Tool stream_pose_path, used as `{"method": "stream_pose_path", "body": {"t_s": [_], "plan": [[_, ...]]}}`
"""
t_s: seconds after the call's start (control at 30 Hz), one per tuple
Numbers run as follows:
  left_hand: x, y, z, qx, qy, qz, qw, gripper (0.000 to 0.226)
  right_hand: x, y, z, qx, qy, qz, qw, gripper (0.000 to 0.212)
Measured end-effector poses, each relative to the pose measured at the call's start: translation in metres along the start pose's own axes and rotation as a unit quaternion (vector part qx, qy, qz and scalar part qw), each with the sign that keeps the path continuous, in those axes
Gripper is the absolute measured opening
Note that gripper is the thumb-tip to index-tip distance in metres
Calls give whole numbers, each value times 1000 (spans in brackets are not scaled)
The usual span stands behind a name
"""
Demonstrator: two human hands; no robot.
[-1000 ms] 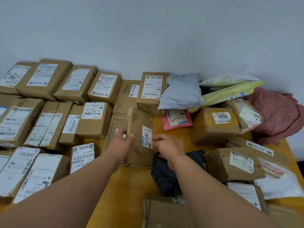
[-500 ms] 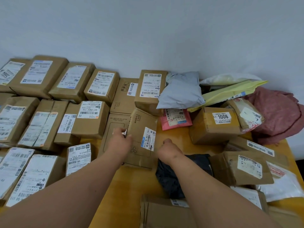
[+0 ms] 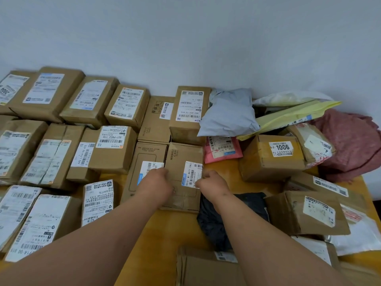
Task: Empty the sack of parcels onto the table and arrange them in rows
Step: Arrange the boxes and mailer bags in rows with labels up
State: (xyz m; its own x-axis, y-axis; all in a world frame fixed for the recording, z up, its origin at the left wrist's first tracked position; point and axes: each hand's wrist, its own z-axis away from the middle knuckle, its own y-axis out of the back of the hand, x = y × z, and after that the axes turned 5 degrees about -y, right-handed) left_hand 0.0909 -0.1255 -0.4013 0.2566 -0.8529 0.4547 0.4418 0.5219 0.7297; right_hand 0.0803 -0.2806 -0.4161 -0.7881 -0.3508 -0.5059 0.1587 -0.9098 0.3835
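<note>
A flat brown cardboard parcel marked "MOBILE CASE" (image 3: 181, 159) lies on the yellow table (image 3: 171, 230) at the centre, flush beside a similar flat parcel (image 3: 146, 157). My left hand (image 3: 156, 184) grips its left edge with curled fingers, over the seam between the two. At its right edge my right hand (image 3: 212, 182) pinches it by the white label. Rows of labelled brown parcels (image 3: 61, 141) fill the left half of the table. The dark red sack (image 3: 354, 145) lies crumpled at the far right.
An unsorted heap sits on the right: a grey mailer (image 3: 228, 114), a pink mailer (image 3: 222, 149), a box marked 1006 (image 3: 270, 159), yellow and white bags. A black bag (image 3: 216, 223) lies under my right forearm. Another carton (image 3: 206, 269) sits at the near edge.
The mobile-case parcel was held tilted on edge; both hands have lowered it flat and squared it beside the neighbouring flat parcel.
</note>
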Motion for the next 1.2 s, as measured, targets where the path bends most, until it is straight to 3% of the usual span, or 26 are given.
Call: {"method": "stream_pose_path", "body": {"t_s": [0.23, 0.33, 0.47, 0.63, 0.8, 1.0, 1.2], "plan": [[-6, 3, 3, 14, -10, 25, 1000, 43, -4, -1, 5, 1, 11, 28, 1000, 34], [-8, 3, 5, 20, -15, 46, 999, 44, -5, -3, 10, 40, 26, 131, 990, 44], [-13, 7, 8, 10, -20, 57, 998, 47, -11, -5, 18, 20, 40, 265, 963, 48], [-21, 16, 19, 3, -41, 33, 999, 46, -16, 9, 32, 17, 51, 188, 981, 40], [-23, 17, 42, -55, -42, -13, 998, 46, -8, 21, 59, 12, 78, 201, 976, 23], [-23, 5, 72, -144, -38, -7, 989, 56, 13, 30, 101, 34, 72, 224, 971, 32], [-31, -12, 109, -193, 12, 36, 980, 77, 46, 38, 129, -7, 78, 293, 953, 49]]}}
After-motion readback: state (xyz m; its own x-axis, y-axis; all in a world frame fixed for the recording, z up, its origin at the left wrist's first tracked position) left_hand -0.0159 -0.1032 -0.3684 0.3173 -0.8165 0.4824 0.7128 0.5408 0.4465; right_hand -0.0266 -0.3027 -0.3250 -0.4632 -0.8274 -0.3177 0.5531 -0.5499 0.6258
